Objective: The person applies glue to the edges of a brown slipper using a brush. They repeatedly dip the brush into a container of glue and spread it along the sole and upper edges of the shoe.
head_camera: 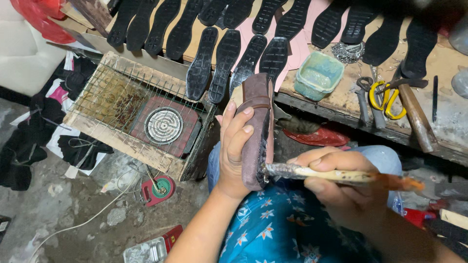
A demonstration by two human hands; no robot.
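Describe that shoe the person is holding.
The shoe is brown, suede-like, with a strap across its upper. It is held upside down, toe pointing away, its dark bottom turned toward the brush. The left hand wraps it from the side, fingers over the upper. The brush tip, held by the right hand, touches the bottom near the heel.

We see soft, even light from above, faint sheen on the black soles, dim floor at left, mild blur at the right edge.
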